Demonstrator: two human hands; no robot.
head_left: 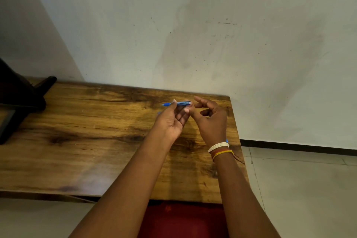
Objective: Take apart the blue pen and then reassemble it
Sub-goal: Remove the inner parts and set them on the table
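Note:
The blue pen [178, 103] lies level in the air above the far right part of the wooden table [87, 125], tip pointing left. My left hand [172, 120] grips it between thumb and fingers around its middle. My right hand [209, 120] hovers just right of the pen's right end, fingers curled and apart, the index finger reaching toward that end; whether it touches the pen I cannot tell. A small blue piece [227, 140] shows behind my right wrist, mostly hidden, and a faint blue bit [159, 112] peeks out left of my left hand.
A black object with a stand [21, 98] sits at the table's left end. A pale wall runs behind the table. The table's right edge drops to a tiled floor [301, 189]. A red surface [183, 218] lies below the table's near edge.

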